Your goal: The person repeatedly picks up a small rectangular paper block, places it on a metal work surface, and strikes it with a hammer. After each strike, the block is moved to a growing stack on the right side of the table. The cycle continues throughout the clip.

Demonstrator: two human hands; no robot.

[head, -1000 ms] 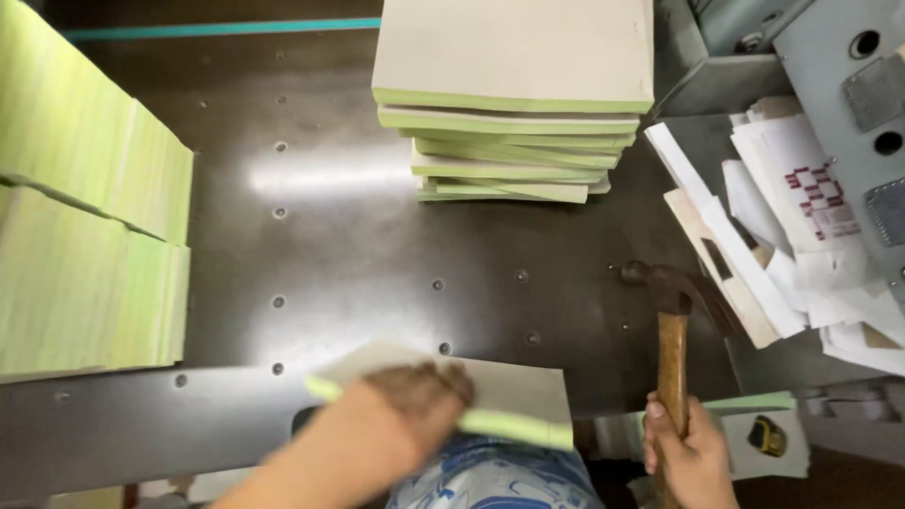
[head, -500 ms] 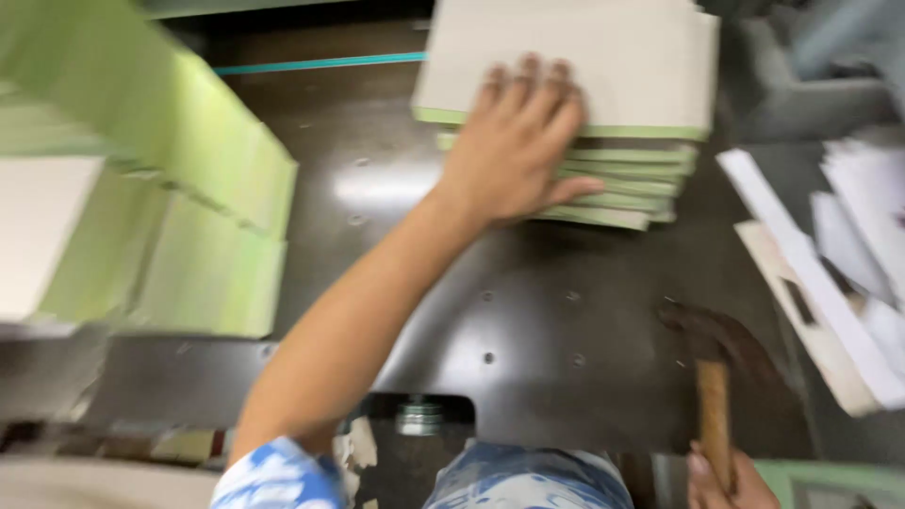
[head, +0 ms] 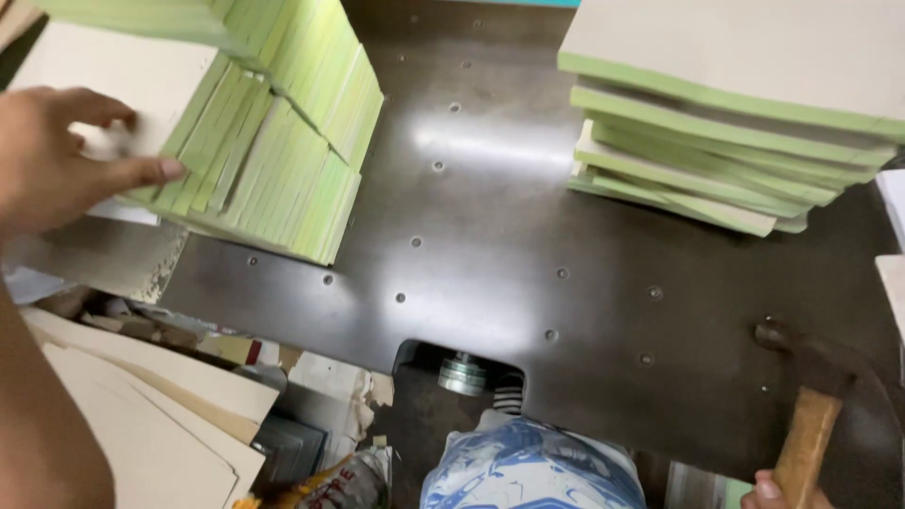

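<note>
Head view looks down on a dark steel counter [head: 490,226] dotted with small holes. At its far-left corner lean rows of green-edged paper pads with beige card covers [head: 273,151]; each pad looks light, fairly stiff and best pinched by its edge. A flat pile of like pads [head: 735,104] sits at the far-right corner. The left hand [head: 57,155], grip released with fingers spread, touches the leaning pads' beige cover. At the near-right edge the right hand [head: 778,492], grip clenched, holds a wooden-handled hammer [head: 811,415].

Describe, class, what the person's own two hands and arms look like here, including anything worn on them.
Both are bare. The left hand wears no glove, ring or watch, and its forearm shows no sleeve. Of the right hand only the fingertips show at the bottom edge, ungloved; its arm is out of view.
</note>
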